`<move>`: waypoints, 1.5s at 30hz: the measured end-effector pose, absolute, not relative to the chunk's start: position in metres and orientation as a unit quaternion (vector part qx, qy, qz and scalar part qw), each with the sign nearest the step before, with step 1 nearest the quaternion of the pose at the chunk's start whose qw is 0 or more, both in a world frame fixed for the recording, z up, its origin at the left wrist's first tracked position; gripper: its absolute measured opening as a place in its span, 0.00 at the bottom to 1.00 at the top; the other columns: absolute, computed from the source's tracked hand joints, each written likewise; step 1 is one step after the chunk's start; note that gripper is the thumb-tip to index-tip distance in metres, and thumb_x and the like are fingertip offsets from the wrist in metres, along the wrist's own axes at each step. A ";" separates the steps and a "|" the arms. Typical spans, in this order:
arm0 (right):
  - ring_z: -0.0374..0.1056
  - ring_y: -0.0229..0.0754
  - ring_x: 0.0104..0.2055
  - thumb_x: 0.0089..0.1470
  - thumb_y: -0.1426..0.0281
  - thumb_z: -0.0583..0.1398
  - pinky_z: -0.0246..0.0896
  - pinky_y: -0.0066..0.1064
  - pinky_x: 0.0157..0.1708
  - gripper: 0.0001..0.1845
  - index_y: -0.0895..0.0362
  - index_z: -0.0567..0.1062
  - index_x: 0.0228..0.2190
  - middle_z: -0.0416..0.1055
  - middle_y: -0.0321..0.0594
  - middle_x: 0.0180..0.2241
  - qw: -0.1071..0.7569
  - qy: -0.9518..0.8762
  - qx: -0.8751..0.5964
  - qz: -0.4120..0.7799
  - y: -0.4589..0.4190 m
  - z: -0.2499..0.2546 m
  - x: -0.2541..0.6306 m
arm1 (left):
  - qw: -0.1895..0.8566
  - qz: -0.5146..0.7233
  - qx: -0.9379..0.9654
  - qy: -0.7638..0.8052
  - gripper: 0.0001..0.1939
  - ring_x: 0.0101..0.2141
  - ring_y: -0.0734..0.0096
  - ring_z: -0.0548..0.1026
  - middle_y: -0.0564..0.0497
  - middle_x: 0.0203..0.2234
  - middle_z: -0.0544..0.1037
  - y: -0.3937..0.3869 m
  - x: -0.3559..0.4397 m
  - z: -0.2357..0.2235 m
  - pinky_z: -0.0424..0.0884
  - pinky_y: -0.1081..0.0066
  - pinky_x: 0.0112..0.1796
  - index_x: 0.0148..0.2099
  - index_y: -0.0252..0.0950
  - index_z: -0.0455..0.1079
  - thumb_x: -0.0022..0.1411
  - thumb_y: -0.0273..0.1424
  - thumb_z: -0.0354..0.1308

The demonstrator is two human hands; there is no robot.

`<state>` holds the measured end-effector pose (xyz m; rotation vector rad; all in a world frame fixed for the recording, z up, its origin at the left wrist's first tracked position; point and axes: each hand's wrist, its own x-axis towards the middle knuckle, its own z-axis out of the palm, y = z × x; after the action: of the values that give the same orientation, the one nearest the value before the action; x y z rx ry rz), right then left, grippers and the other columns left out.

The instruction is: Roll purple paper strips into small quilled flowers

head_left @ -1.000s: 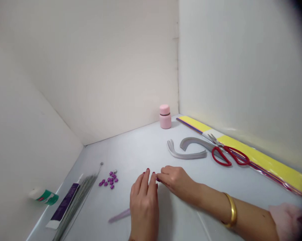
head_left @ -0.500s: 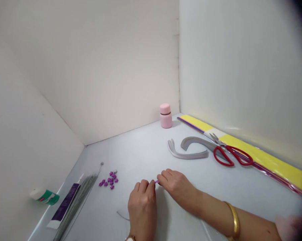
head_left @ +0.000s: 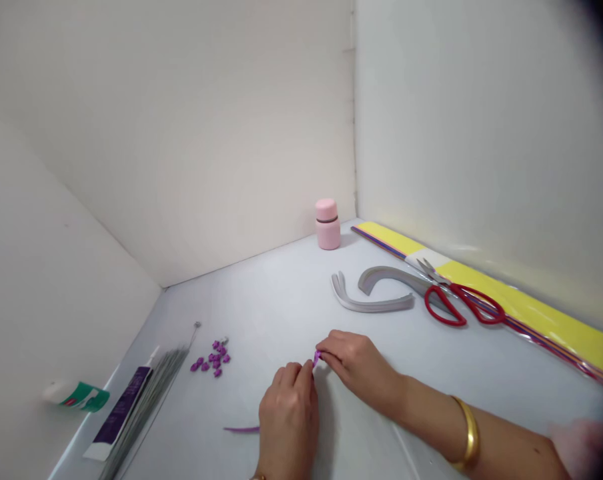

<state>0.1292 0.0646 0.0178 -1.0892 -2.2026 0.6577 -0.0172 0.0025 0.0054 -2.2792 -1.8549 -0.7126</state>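
My left hand (head_left: 289, 410) is closed, its fingertips pinching a purple paper strip (head_left: 317, 358). From the right, my right hand (head_left: 354, 363) pinches the same strip, and a short twisted piece shows between the two sets of fingertips. A thin purple tail (head_left: 242, 429) sticks out to the left from behind my left hand; whether it belongs to the same strip is hidden. Several small purple folded paper stars (head_left: 215, 359) lie in a loose cluster left of my hands.
At left lie a bundle of thin wires (head_left: 151, 400), a purple-and-white glue tube (head_left: 124, 407) and a green-and-white tube (head_left: 84, 397). A pink bottle (head_left: 328, 227) stands at the back. Grey paper strips (head_left: 371, 305), red-handled scissors (head_left: 454, 297) and a yellow packet (head_left: 521, 310) lie at right.
My fingertips have drawn slightly apart, so more of the purple strip shows between them. The tail left of my left hand now shows its purple face. The view has shifted a little.
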 end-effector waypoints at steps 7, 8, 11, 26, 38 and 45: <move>0.66 0.35 0.21 0.49 0.71 0.54 0.58 0.24 0.19 0.06 0.60 0.68 0.26 0.70 0.36 0.21 0.266 -0.645 -0.420 0.581 0.067 0.019 0.127 | -0.061 -0.337 -0.676 -0.652 0.10 0.28 0.64 0.74 0.47 0.28 0.78 0.003 -0.023 0.009 0.68 0.67 0.31 0.37 0.36 0.72 0.60 0.26 0.49; 0.66 0.34 0.22 0.49 0.69 0.55 0.59 0.24 0.20 0.06 0.60 0.67 0.26 0.71 0.37 0.22 0.262 -0.618 -0.412 0.616 0.066 0.020 0.127 | -0.076 -0.339 -0.668 -0.658 0.10 0.27 0.66 0.75 0.48 0.28 0.78 0.003 -0.022 0.011 0.68 0.68 0.30 0.36 0.36 0.72 0.60 0.27 0.49; 0.67 0.33 0.22 0.46 0.63 0.58 0.58 0.23 0.21 0.11 0.60 0.66 0.27 0.72 0.37 0.23 0.263 -0.548 -0.393 0.690 0.064 0.020 0.125 | -0.249 -0.403 -0.579 -0.664 0.07 0.27 0.68 0.74 0.50 0.26 0.79 0.004 -0.018 0.017 0.68 0.71 0.30 0.33 0.36 0.73 0.58 0.29 0.53; 0.56 0.29 0.14 0.41 0.73 0.57 0.43 0.21 0.15 0.02 0.58 0.66 0.24 0.66 0.29 0.16 0.326 -0.483 -0.421 0.695 0.062 0.012 0.118 | -0.548 -0.508 -0.345 -0.568 0.10 0.19 0.79 0.64 0.53 0.16 0.72 0.013 -0.007 0.014 0.60 0.78 0.22 0.29 0.29 0.72 0.46 0.31 0.63; 0.61 0.34 0.28 0.47 0.66 0.61 0.55 0.25 0.30 0.09 0.60 0.69 0.26 0.67 0.35 0.26 0.314 -0.571 -0.302 0.696 0.055 0.015 0.121 | -0.518 -0.569 -0.291 -0.568 0.09 0.23 0.76 0.68 0.52 0.20 0.75 0.009 -0.013 0.011 0.63 0.76 0.28 0.29 0.32 0.72 0.50 0.34 0.62; 0.52 0.29 0.15 0.49 0.64 0.59 0.44 0.22 0.18 0.10 0.59 0.67 0.25 0.65 0.30 0.15 0.225 -0.566 -0.320 0.725 0.057 0.013 0.126 | -0.538 -0.555 -0.263 -0.577 0.08 0.20 0.79 0.65 0.54 0.16 0.72 0.010 -0.017 0.013 0.60 0.78 0.25 0.27 0.32 0.72 0.49 0.32 0.63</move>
<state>0.1262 0.0572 0.0132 -0.8827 -1.5615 2.0003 -0.0169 0.0099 0.0130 -1.3358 -2.9283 -2.8184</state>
